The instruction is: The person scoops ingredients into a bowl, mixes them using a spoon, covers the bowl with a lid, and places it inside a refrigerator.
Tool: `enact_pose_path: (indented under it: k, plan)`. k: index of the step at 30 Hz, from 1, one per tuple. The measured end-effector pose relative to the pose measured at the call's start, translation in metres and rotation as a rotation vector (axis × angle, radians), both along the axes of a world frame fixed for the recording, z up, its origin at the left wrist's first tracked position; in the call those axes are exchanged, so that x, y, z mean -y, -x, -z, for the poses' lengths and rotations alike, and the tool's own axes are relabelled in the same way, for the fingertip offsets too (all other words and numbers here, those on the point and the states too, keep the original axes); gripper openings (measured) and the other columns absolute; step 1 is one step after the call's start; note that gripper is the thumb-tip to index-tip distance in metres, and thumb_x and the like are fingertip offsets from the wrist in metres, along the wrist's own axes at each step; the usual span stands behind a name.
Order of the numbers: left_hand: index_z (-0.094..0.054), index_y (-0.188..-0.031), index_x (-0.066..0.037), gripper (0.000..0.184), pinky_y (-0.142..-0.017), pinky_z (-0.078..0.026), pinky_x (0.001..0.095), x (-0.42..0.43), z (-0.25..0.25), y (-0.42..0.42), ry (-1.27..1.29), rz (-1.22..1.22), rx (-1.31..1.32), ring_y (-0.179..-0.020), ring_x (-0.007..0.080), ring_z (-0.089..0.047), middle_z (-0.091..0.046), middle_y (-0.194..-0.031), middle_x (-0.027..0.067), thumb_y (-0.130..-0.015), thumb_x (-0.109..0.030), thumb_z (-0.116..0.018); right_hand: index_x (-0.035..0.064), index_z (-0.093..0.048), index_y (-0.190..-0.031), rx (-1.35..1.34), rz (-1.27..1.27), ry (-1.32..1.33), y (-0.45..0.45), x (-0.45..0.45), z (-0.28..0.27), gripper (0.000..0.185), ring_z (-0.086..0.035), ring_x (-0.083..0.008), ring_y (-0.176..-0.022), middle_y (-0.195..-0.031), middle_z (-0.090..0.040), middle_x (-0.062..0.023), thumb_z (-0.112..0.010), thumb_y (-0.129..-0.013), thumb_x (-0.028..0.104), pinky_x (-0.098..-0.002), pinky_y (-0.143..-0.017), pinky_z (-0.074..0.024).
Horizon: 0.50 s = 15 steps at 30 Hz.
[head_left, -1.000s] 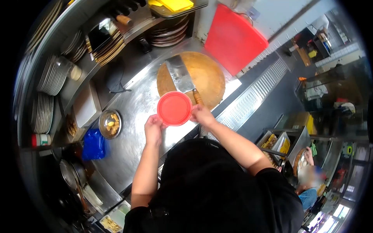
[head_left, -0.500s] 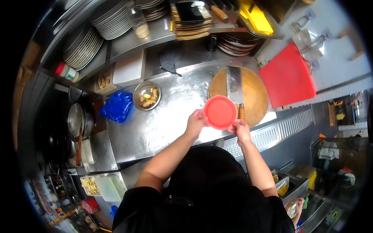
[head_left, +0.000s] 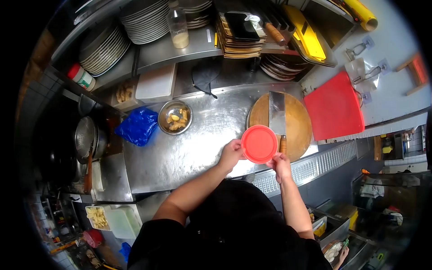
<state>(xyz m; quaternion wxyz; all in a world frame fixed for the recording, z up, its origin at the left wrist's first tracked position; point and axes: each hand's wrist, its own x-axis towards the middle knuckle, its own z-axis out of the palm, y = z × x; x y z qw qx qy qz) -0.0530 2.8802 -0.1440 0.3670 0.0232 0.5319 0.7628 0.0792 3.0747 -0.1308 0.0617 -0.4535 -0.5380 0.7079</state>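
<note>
Between my two hands is a round red plastic dish (head_left: 259, 144), its inside facing up and looking bare. My left hand (head_left: 232, 156) grips its left rim with fingers and thumb. My right hand (head_left: 281, 167) pinches the lower right rim. Just beyond the dish lies a round wooden chopping board (head_left: 298, 121) with a cleaver (head_left: 277, 111) on it, its wooden handle pointing towards me. Farther left on the steel counter (head_left: 211, 121), a metal bowl (head_left: 189, 126) holds ginger-like pieces, beside a blue plastic bag (head_left: 137, 126).
Stacked plates (head_left: 143, 22), a bottle (head_left: 179, 31) and a black tray sit on the shelf above. A red cutting board (head_left: 334, 107) leans at the right wall. Strainer and pans (head_left: 85, 135) stand left. A co-worker's hand (head_left: 344, 256) shows at lower right.
The view has swung left, so the counter and shelf now sit farther right in frame. Both hands still hold the red dish, near the cleaver handle.
</note>
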Motion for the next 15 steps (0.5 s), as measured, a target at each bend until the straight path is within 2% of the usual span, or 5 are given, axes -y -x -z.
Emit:
enact_pose_path:
  k: [3, 6, 9, 12, 15]
  plan:
    - [-0.06, -0.116, 0.003, 0.022, -0.064, -0.058, 0.0282, 0.0, 0.001, 0.026, 0.055, 0.122, -0.061, -0.075, 0.016, -0.068, -0.067, -0.089, 0.0089, -0.095, -0.001, -0.056, 0.0036, -0.062, -0.111, -0.039, 0.009, -0.056, 0.009, -0.011, 0.003, 0.022, -0.066, -0.0157, -0.072, -0.093, -0.069, -0.0059, -0.049, -0.103, 0.021, -0.0297, -0.067, -0.0568]
    - [-0.062, -0.114, 0.004, 0.02, -0.061, -0.055, 0.026, -0.003, -0.002, 0.045, 0.086, 0.195, -0.042, -0.072, 0.0143, -0.067, -0.068, -0.086, 0.0078, -0.095, -0.002, -0.057, 0.0021, -0.062, -0.113, -0.042, -0.031, -0.036, 0.025, -0.02, -0.007, 0.025, -0.066, -0.0152, -0.073, -0.094, -0.069, -0.0055, -0.051, -0.103, 0.022, -0.029, -0.067, -0.0565]
    - [-0.062, -0.115, 0.004, 0.022, -0.061, -0.054, 0.0258, -0.005, -0.002, 0.047, 0.097, 0.151, -0.053, -0.072, 0.014, -0.066, -0.068, -0.086, 0.0078, -0.095, -0.004, -0.059, 0.002, -0.063, -0.109, -0.034, -0.122, -0.022, 0.023, -0.029, 0.001, 0.024, -0.066, -0.0147, -0.072, -0.092, -0.069, -0.0053, -0.052, -0.104, 0.023, -0.0282, -0.066, -0.056]
    - [-0.061, -0.117, 0.004, 0.023, -0.061, -0.055, 0.0265, 0.0, 0.005, 0.035, 0.039, 0.092, -0.045, -0.072, 0.0131, -0.066, -0.069, -0.087, 0.0081, -0.096, -0.006, -0.061, 0.0022, -0.063, -0.105, -0.027, -0.143, -0.163, 0.013, -0.024, 0.019, 0.021, -0.066, -0.0147, -0.071, -0.09, -0.068, -0.0059, -0.053, -0.103, 0.021, -0.0283, -0.065, -0.0564]
    - [-0.056, -0.122, 0.005, 0.029, -0.067, -0.06, 0.0305, 0.007, -0.003, 0.018, 0.044, 0.078, -0.007, -0.077, 0.0158, -0.067, -0.068, -0.093, 0.0104, -0.095, -0.002, -0.059, 0.0019, -0.062, -0.102, 0.024, -0.009, -0.106, 0.005, -0.005, 0.013, 0.016, -0.065, -0.0142, -0.07, -0.086, -0.067, -0.0055, -0.053, -0.102, 0.015, -0.0295, -0.065, -0.0578]
